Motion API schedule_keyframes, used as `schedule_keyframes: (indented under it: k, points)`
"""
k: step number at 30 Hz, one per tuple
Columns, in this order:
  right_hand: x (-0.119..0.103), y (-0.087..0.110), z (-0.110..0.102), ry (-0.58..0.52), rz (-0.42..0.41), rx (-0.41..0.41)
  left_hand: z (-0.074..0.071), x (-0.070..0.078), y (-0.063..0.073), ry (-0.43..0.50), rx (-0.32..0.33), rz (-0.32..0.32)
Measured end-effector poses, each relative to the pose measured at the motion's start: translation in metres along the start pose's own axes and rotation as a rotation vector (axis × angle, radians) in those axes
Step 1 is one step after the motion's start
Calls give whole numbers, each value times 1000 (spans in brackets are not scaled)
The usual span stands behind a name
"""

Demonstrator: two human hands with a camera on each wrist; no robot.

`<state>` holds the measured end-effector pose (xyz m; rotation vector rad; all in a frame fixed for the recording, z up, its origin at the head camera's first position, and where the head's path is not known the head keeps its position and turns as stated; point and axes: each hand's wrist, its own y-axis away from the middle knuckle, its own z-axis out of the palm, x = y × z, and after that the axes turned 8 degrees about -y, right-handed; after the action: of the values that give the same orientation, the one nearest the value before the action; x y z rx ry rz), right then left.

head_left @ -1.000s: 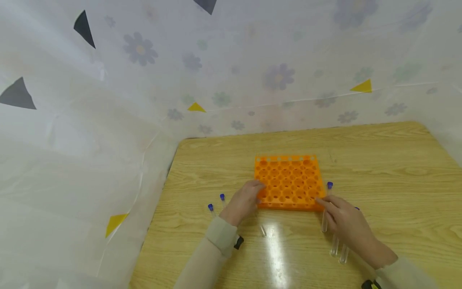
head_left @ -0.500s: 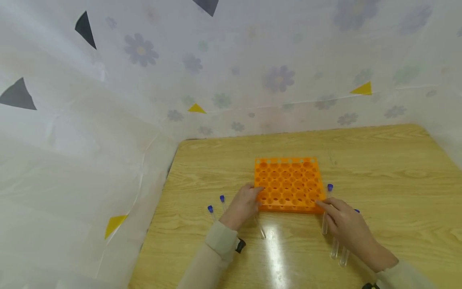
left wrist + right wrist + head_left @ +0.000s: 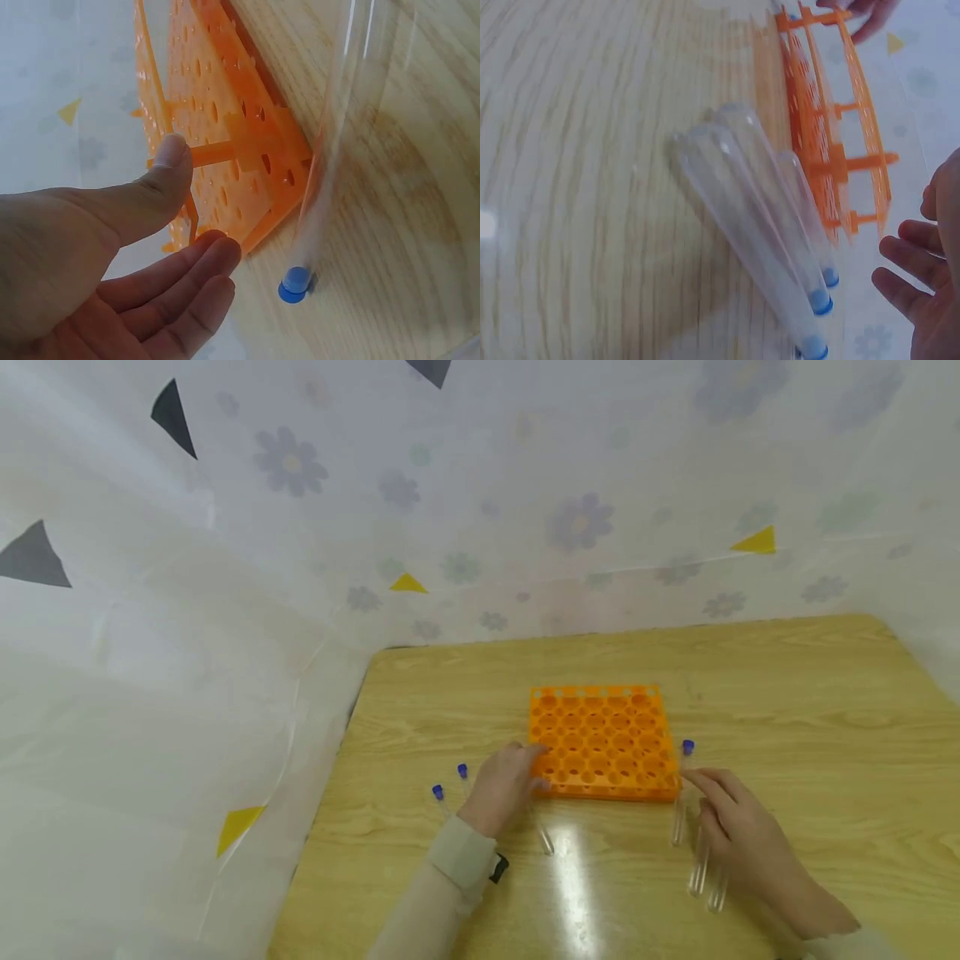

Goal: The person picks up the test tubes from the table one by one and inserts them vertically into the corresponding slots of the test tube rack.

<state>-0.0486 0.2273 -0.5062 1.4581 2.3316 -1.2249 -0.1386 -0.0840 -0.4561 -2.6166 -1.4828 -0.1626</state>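
Note:
An orange test tube rack (image 3: 600,743) with rows of round holes sits on the wooden table. My left hand (image 3: 501,789) grips its left side near the front corner. In the left wrist view the thumb presses the edge of the top plate, with the fingers curled at the rack's end. My right hand (image 3: 746,831) is just off the right front corner, fingers loosely bent and holding nothing. Under and beside it lie three clear test tubes (image 3: 742,225) with blue caps. A capped test tube (image 3: 322,165) lies close to the rack on the left.
Two blue caps (image 3: 462,771) of tubes show left of the left wrist, their tubes partly hidden by the arm. A rounded tube end (image 3: 547,842) pokes out right of that wrist. A pale flowered sheet (image 3: 577,527) hangs behind the table.
My right hand has drawn back from the rack's right front corner, to the right and slightly toward me. The left hand keeps its hold, and the rack stays about where it was.

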Motion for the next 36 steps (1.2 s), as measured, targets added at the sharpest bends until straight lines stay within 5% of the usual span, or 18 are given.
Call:
schedule_keyframes:
  k: [4,11,22,36]
  points:
    - [8,7,-16,48,153,-6,-2,3,-2,-37,-11,-3]
    - [15,16,-40,46,507,-226,-3,3,-1,-104,35,28]
    - [19,28,-37,43,717,-424,-6,6,-2,-129,-5,-8]
    - [21,23,-32,64,828,-550,-2,5,-2,-121,2,-17]
